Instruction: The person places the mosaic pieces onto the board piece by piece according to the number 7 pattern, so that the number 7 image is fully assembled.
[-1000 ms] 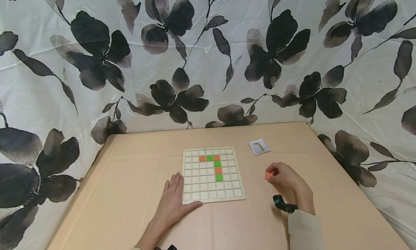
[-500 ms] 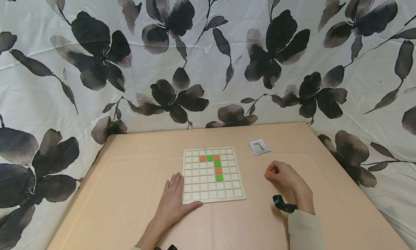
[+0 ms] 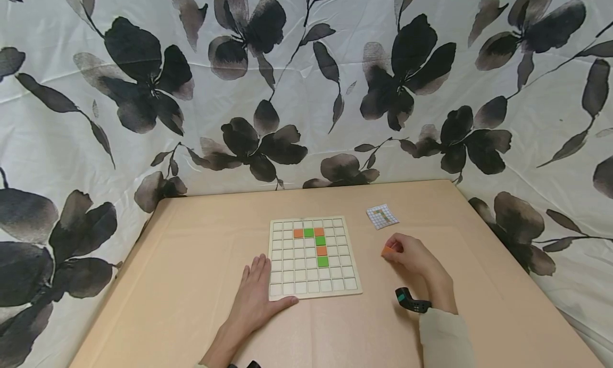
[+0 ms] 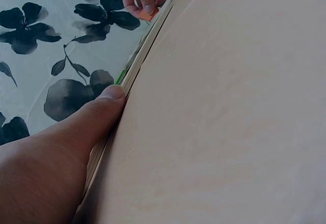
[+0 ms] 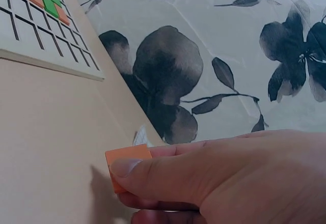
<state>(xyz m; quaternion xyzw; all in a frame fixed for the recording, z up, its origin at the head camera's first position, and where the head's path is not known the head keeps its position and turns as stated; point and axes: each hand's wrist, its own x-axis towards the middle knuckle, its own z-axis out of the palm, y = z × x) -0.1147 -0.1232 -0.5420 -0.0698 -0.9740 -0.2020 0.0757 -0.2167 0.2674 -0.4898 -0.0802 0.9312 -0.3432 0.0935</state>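
Note:
A square white grid board (image 3: 289, 275) lies on the table, with orange tiles and green tiles (image 3: 323, 261) set in an angled line in its upper middle cells. My left hand (image 3: 256, 296) rests at the board's lower left corner, fingers straight along the left side and thumb on the near edge. To the right of the board, my right hand (image 3: 416, 256) pinches an orange square tile (image 5: 130, 155) between thumb and fingers. The right wrist view shows this tile tilted, raised above the table. Behind that hand lies a small card (image 3: 382, 216) printed with a grid pattern.
The light wooden table (image 3: 191, 240) reaches back to a white cloth (image 3: 325, 160) with dark flowers, which hangs behind it and at both sides. A black wristband (image 3: 413, 301) sits on the right wrist.
My right hand has moved slightly left and away from me with the orange tile, which has turned in its fingers. The left hand and the board stay where they were.

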